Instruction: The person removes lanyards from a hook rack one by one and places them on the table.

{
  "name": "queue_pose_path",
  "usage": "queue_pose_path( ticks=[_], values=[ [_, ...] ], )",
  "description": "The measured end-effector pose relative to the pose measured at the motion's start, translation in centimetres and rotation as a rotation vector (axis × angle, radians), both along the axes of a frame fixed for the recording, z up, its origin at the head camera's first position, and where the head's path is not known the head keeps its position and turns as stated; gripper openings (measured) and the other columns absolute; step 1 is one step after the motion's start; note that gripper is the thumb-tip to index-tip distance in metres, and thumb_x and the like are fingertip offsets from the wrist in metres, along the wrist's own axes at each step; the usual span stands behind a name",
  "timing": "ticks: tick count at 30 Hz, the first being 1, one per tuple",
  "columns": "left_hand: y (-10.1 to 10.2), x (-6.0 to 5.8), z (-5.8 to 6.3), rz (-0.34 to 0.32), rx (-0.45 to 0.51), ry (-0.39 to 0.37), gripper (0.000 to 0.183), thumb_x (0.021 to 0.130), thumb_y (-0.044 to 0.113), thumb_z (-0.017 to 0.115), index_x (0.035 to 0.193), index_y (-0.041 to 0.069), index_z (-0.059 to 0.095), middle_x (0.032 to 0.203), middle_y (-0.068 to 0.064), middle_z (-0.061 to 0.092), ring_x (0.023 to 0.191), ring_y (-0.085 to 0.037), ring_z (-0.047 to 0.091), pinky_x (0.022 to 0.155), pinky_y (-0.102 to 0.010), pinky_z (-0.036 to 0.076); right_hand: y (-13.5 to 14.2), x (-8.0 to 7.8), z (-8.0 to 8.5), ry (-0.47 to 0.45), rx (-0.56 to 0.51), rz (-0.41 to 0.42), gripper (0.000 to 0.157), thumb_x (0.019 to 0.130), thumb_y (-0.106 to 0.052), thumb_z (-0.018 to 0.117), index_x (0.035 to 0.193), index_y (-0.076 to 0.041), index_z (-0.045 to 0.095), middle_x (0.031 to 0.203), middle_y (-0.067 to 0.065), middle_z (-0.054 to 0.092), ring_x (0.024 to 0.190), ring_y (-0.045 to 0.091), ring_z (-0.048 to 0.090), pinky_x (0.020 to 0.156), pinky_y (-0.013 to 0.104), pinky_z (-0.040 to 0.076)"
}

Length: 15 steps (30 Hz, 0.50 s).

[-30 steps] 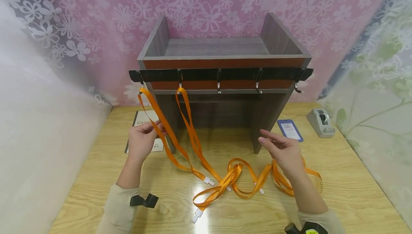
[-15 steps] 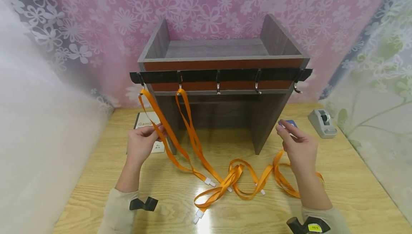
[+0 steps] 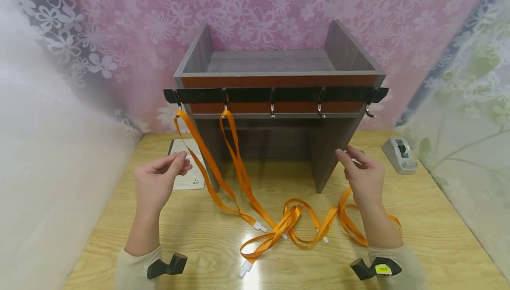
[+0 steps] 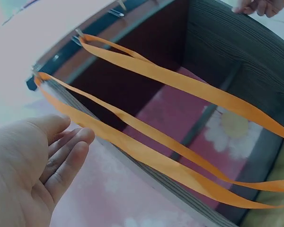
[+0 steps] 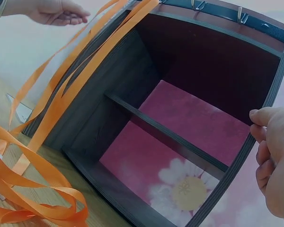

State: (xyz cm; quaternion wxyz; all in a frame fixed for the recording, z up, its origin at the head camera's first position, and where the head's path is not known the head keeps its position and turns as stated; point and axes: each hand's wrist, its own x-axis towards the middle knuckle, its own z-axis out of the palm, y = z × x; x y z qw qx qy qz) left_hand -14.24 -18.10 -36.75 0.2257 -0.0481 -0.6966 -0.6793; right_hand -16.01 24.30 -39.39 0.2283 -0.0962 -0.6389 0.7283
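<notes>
Two orange lanyards hang from the hook rail (image 3: 291,94): the first lanyard (image 3: 204,148) on the leftmost hook, the second lanyard (image 3: 238,161) on the hook beside it. My left hand (image 3: 157,183) is just left of the first lanyard, apart from it, fingers loosely bent around nothing. By the front edge of the shelf unit's right side panel (image 3: 332,148) is my right hand (image 3: 363,179), fingers loosely curled; whether its fingertips touch the panel I cannot tell. More orange lanyards (image 3: 275,234) with white clips lie tangled on the table, partly behind my right forearm.
The grey shelf unit (image 3: 279,62) stands against the flowered backdrop. Bare metal hooks, such as the middle hook (image 3: 272,110), line the rail's right side. A notebook (image 3: 191,179) lies at left, a tape dispenser (image 3: 399,155) at right. A blue card holder is mostly hidden behind my right hand.
My left hand has drawn back left from the first lanyard, leaving it hanging. My right hand moved right and up over the card holder, then slightly left to the side panel's edge.
</notes>
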Motion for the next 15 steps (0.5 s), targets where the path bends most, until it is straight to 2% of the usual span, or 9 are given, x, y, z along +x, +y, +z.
queue_pose_path(
  ticks=[7,15],
  values=[
    [0.2,0.7,1.5,-0.073,0.021,0.058,0.017,0.089,-0.004,0.071,0.097,-0.019,0.072,0.075,0.000,0.077,0.062,-0.016,0.074,0.061,-0.029,0.063,0.3,-0.3,0.0,0.008,0.001,-0.002,0.025,0.082,-0.008,0.082,0.106,-0.002,0.078,0.073,-0.004,0.064,0.043,0.006,0.035,0.040,0.016,0.029],
    [1.3,0.7,2.8,-0.162,-0.095,0.115,0.011,0.087,-0.004,0.073,0.095,-0.011,0.076,0.077,0.001,0.077,0.063,-0.014,0.073,0.061,-0.028,0.063,0.3,-0.3,-0.1,-0.025,0.007,0.004,0.026,0.083,-0.009,0.082,0.108,-0.003,0.078,0.074,-0.005,0.066,0.043,0.006,0.034,0.041,0.015,0.029]
  ],
)
